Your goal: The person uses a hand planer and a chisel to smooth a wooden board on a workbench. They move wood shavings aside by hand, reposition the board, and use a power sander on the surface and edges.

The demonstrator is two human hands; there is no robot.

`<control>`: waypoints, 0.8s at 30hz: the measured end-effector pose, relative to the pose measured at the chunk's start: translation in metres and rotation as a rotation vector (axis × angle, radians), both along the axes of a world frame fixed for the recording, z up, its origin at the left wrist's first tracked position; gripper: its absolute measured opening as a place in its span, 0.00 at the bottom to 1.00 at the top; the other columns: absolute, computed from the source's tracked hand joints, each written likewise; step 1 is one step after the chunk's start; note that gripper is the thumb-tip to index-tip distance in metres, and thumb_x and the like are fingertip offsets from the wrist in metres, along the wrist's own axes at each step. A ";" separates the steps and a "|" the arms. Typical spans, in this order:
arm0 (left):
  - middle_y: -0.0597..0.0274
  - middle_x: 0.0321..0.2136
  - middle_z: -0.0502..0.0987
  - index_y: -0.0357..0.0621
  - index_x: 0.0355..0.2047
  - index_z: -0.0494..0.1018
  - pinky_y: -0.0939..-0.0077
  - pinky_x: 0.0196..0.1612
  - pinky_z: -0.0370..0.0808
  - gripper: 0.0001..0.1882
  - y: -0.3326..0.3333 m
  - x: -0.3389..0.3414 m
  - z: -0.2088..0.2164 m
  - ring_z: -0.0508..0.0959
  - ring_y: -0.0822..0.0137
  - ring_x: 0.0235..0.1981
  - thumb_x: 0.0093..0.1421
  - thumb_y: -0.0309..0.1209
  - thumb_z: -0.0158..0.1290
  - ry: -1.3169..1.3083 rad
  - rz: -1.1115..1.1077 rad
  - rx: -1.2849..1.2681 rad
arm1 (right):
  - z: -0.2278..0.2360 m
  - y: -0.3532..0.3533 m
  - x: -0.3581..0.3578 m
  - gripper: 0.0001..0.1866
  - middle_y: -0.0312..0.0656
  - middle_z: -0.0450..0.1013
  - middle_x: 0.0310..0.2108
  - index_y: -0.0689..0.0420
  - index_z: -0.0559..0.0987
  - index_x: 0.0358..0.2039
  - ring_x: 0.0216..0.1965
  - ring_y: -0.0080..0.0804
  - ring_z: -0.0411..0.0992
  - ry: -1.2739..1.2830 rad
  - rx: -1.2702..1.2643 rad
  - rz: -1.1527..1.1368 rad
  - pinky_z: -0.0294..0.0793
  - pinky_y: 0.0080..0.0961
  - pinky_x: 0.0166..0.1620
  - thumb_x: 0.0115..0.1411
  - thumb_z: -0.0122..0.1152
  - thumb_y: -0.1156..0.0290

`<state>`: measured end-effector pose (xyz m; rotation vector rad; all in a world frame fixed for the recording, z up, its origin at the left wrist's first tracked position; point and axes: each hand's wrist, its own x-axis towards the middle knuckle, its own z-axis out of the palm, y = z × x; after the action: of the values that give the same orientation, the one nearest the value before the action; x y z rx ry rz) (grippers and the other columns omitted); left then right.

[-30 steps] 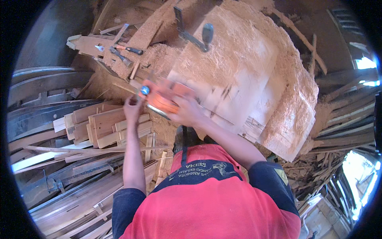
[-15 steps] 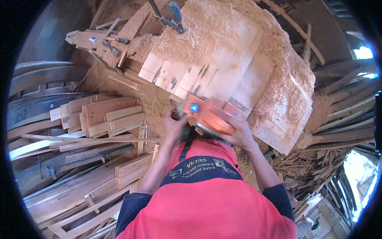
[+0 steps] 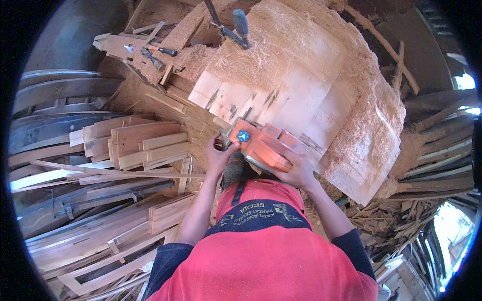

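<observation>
An orange electric planer [image 3: 266,149] with a blue front knob lies across the near edge of a pale wooden panel [image 3: 296,108]. My right hand [image 3: 297,170] is wrapped round the planer's right end, and the grip under the palm is hidden. With thumb and fingers, my left hand [image 3: 221,154] grips the planer's left end, by the dark metal guide at its side. Dark streaks mark the panel near the tool. Curly wood shavings [image 3: 266,47] cover the panel's far part and right side.
A clamp [image 3: 241,30] with a dark handle stands at the panel's far left. Hand tools [image 3: 153,56] lie on a wooden support beyond it. Stacked boards [image 3: 145,140] and frames fill the left side. Wood strips [image 3: 437,145] line the right, with scraps [image 3: 391,218] below.
The panel, clamp and stacks sit slightly farther right in the picture. The planer, blurred before, looks sharper, and both hands keep their hold on it.
</observation>
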<state>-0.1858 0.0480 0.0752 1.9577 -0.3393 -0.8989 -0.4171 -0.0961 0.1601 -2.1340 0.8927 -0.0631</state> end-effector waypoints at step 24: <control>0.57 0.50 0.77 0.38 0.57 0.72 0.76 0.47 0.75 0.28 0.004 0.231 -0.007 0.78 0.70 0.45 0.61 0.40 0.64 0.012 0.075 -0.119 | -0.016 -0.004 0.224 0.24 0.56 0.79 0.36 0.61 0.79 0.39 0.40 0.54 0.78 -0.191 0.097 0.078 0.77 0.46 0.45 0.49 0.69 0.55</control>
<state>0.0451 0.0524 0.0686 1.8433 -0.3032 -0.8234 -0.1936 -0.0999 0.1438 -2.0309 0.6873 -0.1778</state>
